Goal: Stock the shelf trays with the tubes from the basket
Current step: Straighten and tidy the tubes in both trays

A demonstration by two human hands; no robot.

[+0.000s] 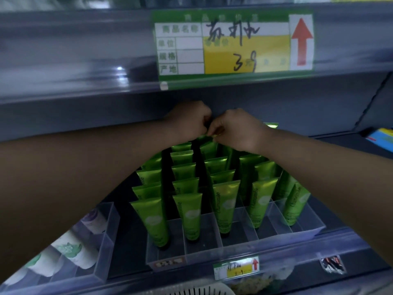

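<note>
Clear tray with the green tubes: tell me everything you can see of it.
The clear tray looks like transparent plastic, split by clear dividers into front-to-back lanes. It sits on the dark shelf. In it green tubes stand cap-down in rows; its front cells are bare. A small label sticks to its front left corner. The left hand and right hand reach over its back row, the right pinching a tube's top; neither visibly touches the tray.

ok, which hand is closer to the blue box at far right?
Right. The right hand, pinching a green tube in the back row, is on the blue box side; the left hand is right beside it, further left.
</note>
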